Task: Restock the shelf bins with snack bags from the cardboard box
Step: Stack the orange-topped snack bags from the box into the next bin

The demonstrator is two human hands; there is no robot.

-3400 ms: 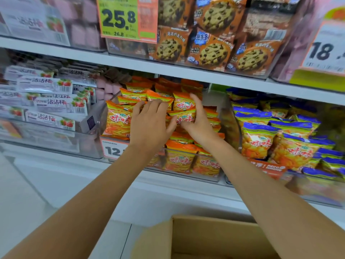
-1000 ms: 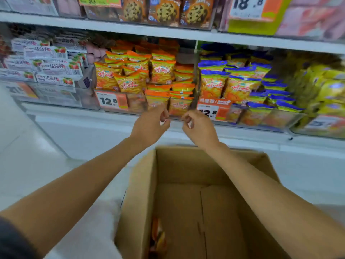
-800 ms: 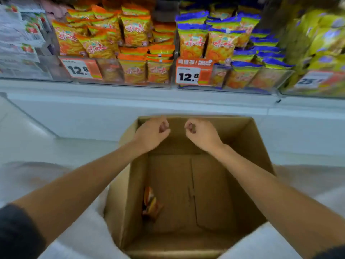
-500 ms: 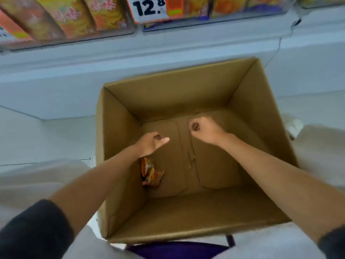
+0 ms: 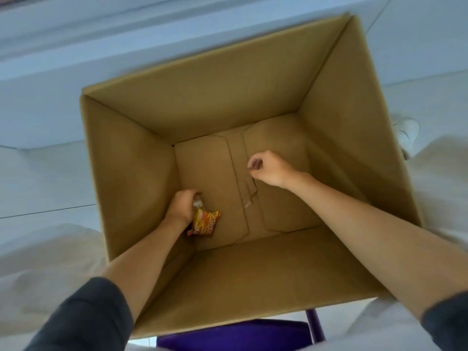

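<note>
**Left hand at the one visible bag, left side of the box floor**

I find one orange snack bag on the floor of the cardboard box, close by the left wall and toward the near-left corner. Its long axis runs from the far end, under the left hand, back toward the near wall. That hand's fingers curl over the far end and appear to pinch it. The fingertips are hidden, so I judge the hold rather than confirm it. The right hand hangs over mid-floor, well apart from the bag, in a loose fist on nothing. Shelf bins are out of frame.
</note>
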